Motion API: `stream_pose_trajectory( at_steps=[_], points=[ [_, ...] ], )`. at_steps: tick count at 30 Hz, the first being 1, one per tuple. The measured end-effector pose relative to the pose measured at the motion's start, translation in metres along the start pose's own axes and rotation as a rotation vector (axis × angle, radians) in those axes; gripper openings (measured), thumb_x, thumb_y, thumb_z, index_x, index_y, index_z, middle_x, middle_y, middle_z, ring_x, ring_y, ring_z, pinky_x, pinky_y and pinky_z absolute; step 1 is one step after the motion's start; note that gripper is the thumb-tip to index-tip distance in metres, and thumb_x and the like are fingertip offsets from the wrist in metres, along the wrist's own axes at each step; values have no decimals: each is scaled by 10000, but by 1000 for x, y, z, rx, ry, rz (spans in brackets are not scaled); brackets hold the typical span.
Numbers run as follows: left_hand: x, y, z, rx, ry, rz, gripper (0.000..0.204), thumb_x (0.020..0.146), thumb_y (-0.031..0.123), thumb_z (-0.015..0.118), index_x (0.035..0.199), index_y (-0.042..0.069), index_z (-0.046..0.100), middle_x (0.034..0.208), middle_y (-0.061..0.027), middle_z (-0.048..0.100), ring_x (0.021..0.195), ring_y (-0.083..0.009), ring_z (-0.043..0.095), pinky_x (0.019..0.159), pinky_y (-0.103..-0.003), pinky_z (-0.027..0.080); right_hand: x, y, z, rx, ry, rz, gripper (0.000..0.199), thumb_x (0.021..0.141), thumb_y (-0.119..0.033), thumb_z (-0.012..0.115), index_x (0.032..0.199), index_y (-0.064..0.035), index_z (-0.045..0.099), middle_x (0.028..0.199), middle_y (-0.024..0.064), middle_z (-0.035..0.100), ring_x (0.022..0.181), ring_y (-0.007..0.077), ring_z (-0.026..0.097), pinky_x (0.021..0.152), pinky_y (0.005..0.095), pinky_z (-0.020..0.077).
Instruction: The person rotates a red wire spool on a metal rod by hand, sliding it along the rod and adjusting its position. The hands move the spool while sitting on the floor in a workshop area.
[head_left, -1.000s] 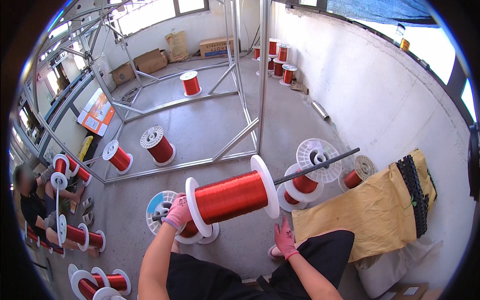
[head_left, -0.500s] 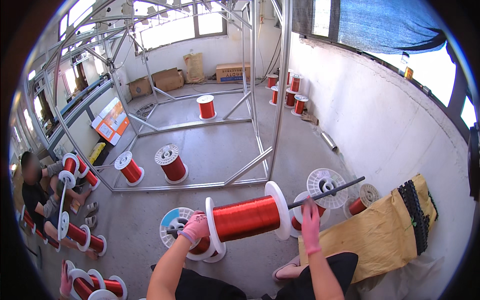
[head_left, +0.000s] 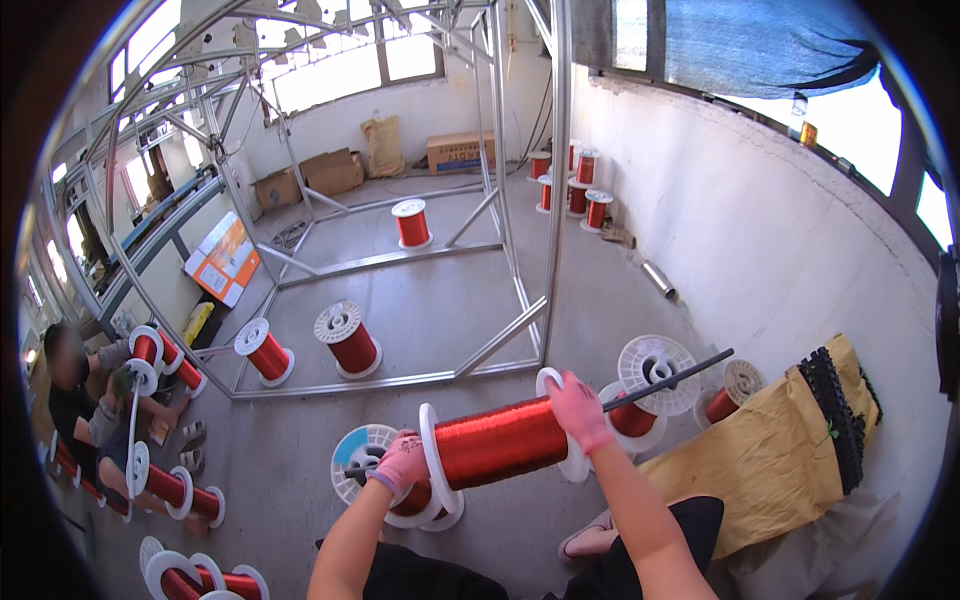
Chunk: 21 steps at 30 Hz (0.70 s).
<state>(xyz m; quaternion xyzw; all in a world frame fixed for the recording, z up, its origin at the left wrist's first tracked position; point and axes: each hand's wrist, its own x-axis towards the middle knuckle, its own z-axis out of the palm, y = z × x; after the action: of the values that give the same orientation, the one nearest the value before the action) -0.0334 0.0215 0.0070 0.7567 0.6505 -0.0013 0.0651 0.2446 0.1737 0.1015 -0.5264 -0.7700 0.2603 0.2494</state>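
The left hand is being closed on a dark rod at nine o'clock of a red wire spool; the right hand is being curled over the spool's three-o'clock flange.

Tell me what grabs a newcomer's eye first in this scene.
First, the big spool of red copper wire at lower centre, carried level on a dark rod: the left hand is at its left end, the right hand on its right flange. Next, the tall metal frame on the floor behind, with more red spools standing inside it. At far left a seated person handles spools on another rod.
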Motion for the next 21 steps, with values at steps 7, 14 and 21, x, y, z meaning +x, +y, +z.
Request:
stream_pose_trajectory(
  at_steps=[7,14,21],
  points=[
    [41,15,3,218,1,50,232,731,280,562,870,121,659,903,-89,665,879,-233,621,805,-374,421,-219,326,161,-535,-3,456,435,866,-126,437,1264,38,379,1359,199,349,1217,314,397,993,407,334],
    [-4,-7,-4,98,30,11,224,737,280,559,872,140,668,922,-93,667,899,-192,622,873,-348,392,-153,185,113,67,-48,261,480,882,-227,457,1246,73,367,1176,271,499,1052,395,511,891,420,413],
    [5,-1,1,37,18,14,268,721,303,592,923,142,662,945,-91,664,933,-193,612,905,-339,364,-174,221,132,83,38,307,452,868,-257,475,1193,57,444,1117,274,541,1005,406,544,860,419,435]
  ],
)
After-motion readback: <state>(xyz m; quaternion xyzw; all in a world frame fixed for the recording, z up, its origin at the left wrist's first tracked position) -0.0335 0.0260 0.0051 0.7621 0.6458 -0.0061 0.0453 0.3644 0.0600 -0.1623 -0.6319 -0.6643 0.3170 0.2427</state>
